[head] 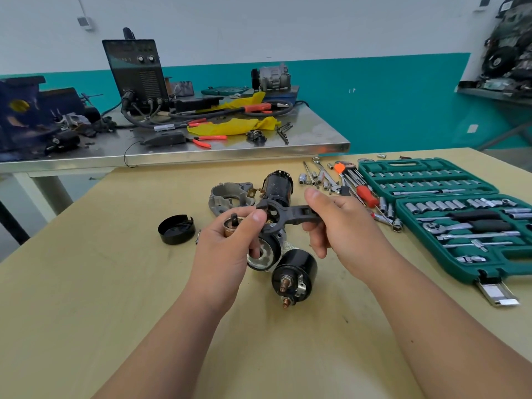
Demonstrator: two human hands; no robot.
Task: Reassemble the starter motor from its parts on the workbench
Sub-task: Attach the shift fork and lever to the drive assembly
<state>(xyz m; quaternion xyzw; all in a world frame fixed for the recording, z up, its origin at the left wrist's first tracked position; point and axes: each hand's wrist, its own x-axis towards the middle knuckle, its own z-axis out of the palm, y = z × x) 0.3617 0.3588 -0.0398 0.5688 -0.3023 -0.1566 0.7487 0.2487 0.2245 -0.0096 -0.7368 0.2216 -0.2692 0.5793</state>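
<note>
the left hand (230, 243) and right hand (342, 223) hold the dark grey plastic shift fork (290, 216) level above the pale wooden counter (115, 283), one hand at each end. the left thumb and forefinger pinch the ringed end; the right fingers curl round the opposite arm. this two-point grip likely keeps the fork steady for inspection and alignment. the left hand also cradles a small copper-coloured round plunger with a black stud (231, 224), probably the fork's mating part.

the remaining parts lie close below and behind, within reach:
- black cylindrical solenoid with copper terminals (295, 270), lying on its side;
- silver-faced black drum (263, 251), just beside the left fingers; contact cannot be told;
- black motor body (277, 187), upright;
- grey cast metal nose housing (227, 194);
- black round end cap (176, 229), open side up.

the green socket set case (431, 180) lies open to the right.
</note>
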